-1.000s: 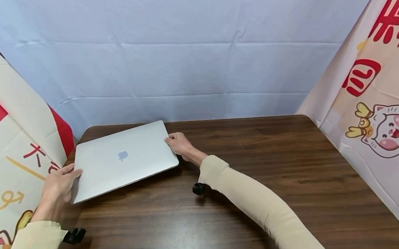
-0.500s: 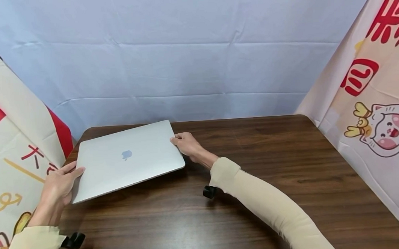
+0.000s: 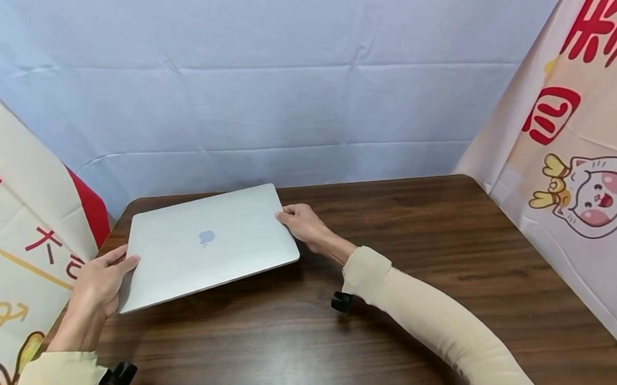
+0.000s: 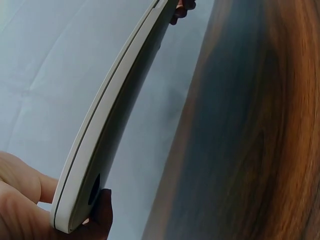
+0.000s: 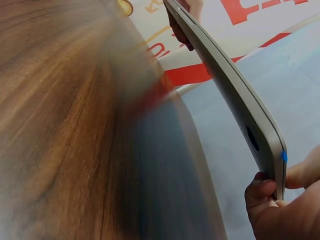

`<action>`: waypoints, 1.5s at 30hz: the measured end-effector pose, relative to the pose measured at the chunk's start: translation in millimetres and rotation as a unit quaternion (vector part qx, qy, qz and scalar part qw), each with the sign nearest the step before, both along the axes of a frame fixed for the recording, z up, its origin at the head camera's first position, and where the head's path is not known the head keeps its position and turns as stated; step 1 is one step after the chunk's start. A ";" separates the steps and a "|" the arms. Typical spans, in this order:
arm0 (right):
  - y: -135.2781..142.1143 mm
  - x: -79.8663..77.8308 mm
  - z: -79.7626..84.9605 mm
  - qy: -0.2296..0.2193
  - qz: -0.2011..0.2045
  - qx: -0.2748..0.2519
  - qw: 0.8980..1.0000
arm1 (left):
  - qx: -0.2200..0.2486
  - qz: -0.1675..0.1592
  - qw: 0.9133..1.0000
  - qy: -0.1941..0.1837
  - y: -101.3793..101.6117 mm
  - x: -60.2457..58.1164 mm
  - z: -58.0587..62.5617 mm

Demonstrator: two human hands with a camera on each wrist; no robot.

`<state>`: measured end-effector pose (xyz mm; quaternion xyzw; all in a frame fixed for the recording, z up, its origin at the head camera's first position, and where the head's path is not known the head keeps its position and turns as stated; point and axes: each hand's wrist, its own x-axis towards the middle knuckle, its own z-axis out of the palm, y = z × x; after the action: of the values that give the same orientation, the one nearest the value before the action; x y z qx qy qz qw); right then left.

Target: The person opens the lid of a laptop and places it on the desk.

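Note:
A closed silver laptop (image 3: 237, 237) with an apple logo on its lid is held above the table, tilted a little. My left hand (image 3: 100, 279) grips its left edge, thumb on the lid and fingers underneath. At the opposite short edge my right hand (image 3: 302, 223) pinches it with the thumb on top. In the left wrist view the laptop's side (image 4: 107, 117) shows a gap between it and the tabletop. From the right wrist, the laptop's dark underside (image 5: 237, 107) shows, with the fingers of the right hand (image 5: 280, 210) curled under its corner.
The brown wooden table (image 3: 421, 239) spreads below and to the right of the laptop. A pale cloth backdrop (image 3: 303, 99) hangs behind its far edge. Printed banners stand on both sides, with a cartoon banner (image 3: 596, 195) at the right. Black wrist devices sit under both cuffs.
Both hands have carried the laptop slightly to the right, still gripping its two short edges. The right arm has moved right along with it.

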<state>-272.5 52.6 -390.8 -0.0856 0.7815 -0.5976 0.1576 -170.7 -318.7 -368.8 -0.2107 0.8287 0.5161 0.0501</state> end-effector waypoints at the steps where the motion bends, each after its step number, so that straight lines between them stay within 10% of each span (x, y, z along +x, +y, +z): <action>1: 2.0 0.9 1.1 0.001 -0.001 0.000 1.000 | 0.005 0.000 1.000 0.002 2.1 -0.2 1.4; 45: 107.0 55.3 22.7 0.004 -0.051 0.008 0.999 | 0.065 -0.064 0.994 0.055 91.9 14.4 24.3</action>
<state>-217.2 159.6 -368.2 -0.0472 0.7903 -0.5982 0.1244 -156.3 -226.8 -344.5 -0.1250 0.8066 0.5755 0.0505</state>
